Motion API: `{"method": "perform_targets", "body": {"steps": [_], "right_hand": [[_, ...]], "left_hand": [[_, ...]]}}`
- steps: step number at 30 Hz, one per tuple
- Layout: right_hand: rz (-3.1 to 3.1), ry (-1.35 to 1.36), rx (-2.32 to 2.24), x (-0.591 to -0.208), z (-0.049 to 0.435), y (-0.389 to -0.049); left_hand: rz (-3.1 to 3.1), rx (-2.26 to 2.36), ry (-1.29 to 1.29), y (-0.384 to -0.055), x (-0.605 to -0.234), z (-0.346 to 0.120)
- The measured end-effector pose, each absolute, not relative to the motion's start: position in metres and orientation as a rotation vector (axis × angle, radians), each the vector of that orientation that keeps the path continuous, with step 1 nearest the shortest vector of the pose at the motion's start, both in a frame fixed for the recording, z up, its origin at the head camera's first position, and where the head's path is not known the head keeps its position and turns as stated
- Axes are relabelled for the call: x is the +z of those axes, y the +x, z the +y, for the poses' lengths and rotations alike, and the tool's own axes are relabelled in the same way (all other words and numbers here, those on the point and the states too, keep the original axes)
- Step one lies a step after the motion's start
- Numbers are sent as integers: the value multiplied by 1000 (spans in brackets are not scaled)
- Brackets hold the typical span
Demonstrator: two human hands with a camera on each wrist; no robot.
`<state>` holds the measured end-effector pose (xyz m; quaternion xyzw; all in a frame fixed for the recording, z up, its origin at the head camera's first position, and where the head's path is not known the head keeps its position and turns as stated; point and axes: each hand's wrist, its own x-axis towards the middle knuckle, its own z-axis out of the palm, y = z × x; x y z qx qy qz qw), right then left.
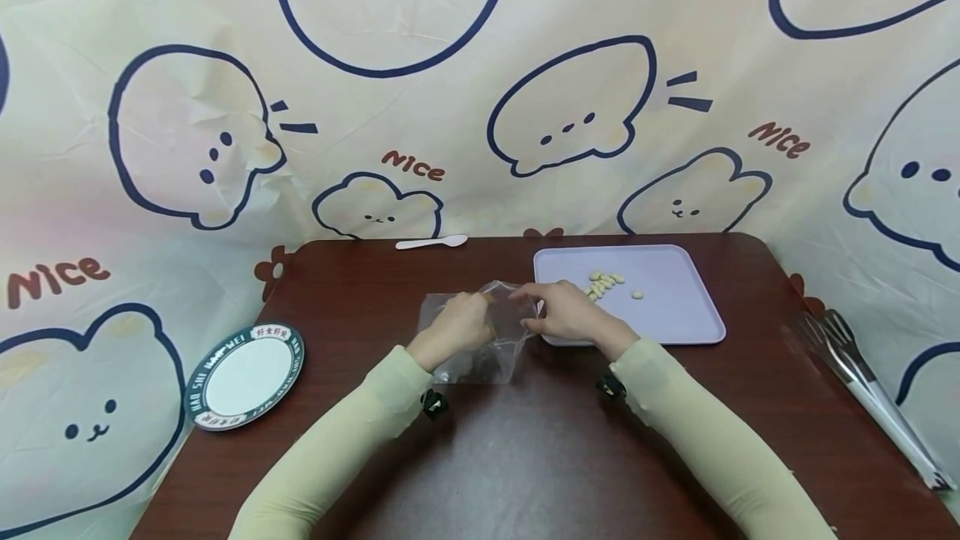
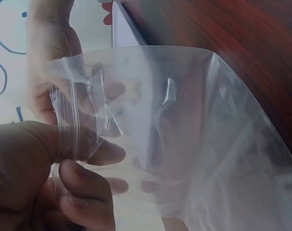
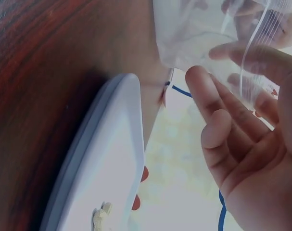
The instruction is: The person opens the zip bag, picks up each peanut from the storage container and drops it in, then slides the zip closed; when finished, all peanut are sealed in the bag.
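Note:
A clear zip bag [image 1: 476, 365] is held above the table in front of me. My left hand [image 1: 461, 322] grips its zip edge; in the left wrist view the thumb and curled fingers [image 2: 88, 192] pinch the plastic by the zip strip [image 2: 74, 125]. At the bag's mouth, my right hand [image 1: 570, 313] has its fingers spread apart. One right digit shows through the film in the right wrist view, while the other fingers [image 3: 203, 89] bend loosely outside. Whether that digit is inside or behind the bag, I cannot tell. Nothing distinct shows inside the bag.
A pale lilac tray [image 1: 675, 319] with several cream-coloured bean-like pieces [image 1: 603, 280] lies behind my right hand. A white spoon [image 1: 431, 242] rests at the back edge. On the left is a green-rimmed plate [image 1: 247, 377]; two forks [image 1: 862, 382] lie at the right edge.

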<state>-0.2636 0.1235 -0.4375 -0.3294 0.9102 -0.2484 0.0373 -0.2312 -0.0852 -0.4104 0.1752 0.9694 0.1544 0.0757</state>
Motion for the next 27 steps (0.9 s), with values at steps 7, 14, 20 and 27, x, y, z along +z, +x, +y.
{"method": "perform_targets", "body": {"steps": [7, 14, 20, 27], "right_hand": [[2781, -970, -836, -439, 128, -265], [2789, -961, -955, -439, 134, -267], [2772, -917, -982, -436, 136, -268], [2755, -912, -1012, -436, 135, -268]], "left_hand": [[2851, 485, 509, -233, -411, -89], [2873, 437, 511, -234, -411, -93], [2892, 467, 547, -235, -410, -95], [2989, 539, 633, -233, -408, -91]]}}
